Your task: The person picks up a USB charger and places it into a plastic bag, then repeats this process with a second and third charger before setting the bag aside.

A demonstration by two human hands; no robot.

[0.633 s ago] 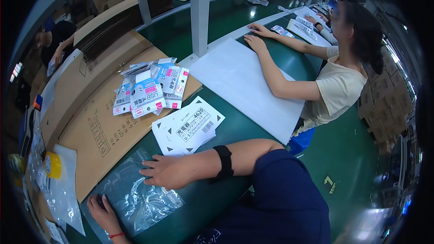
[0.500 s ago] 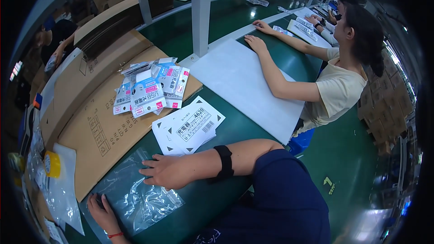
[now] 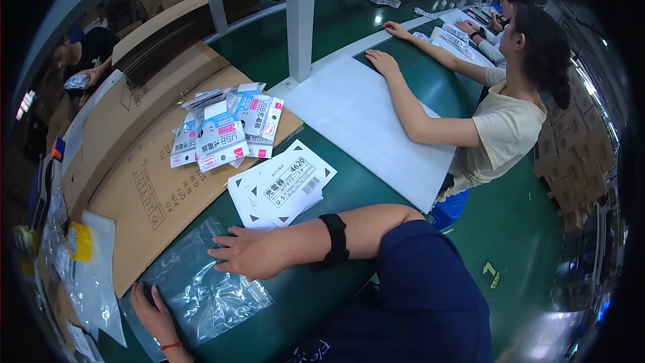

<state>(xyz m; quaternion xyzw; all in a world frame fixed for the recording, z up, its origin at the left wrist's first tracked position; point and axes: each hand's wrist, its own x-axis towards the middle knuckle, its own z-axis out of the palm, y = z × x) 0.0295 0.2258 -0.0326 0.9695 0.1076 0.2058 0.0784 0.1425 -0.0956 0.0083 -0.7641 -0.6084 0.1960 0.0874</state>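
A clear plastic bag (image 3: 218,309) lies flat and wrinkled on the green work surface before me. My right hand (image 3: 247,253) rests on its upper part, palm down with fingers spread. At the bag's left edge lies my left hand (image 3: 152,316), thumb apart from the fingers, with nothing seen in it. Just beyond my right hand is a small stack of white printed label sheets (image 3: 292,185). Farther off, a pile of white, blue and pink packets of chargers (image 3: 218,131) sits on a brown cardboard sheet (image 3: 151,191).
A roll of yellow tape (image 3: 79,242) stands at the left on clear plastic film. A metal post (image 3: 300,27) rises behind the packets. A white foam sheet (image 3: 376,121) lies to the right, where a co-worker (image 3: 507,117) leans both forearms. Stacked cardboard (image 3: 181,23) stands at the back left.
My hands and the bag keep their places; the view has shifted slightly. At the far left, another person's hand with a small packet has moved up a little.
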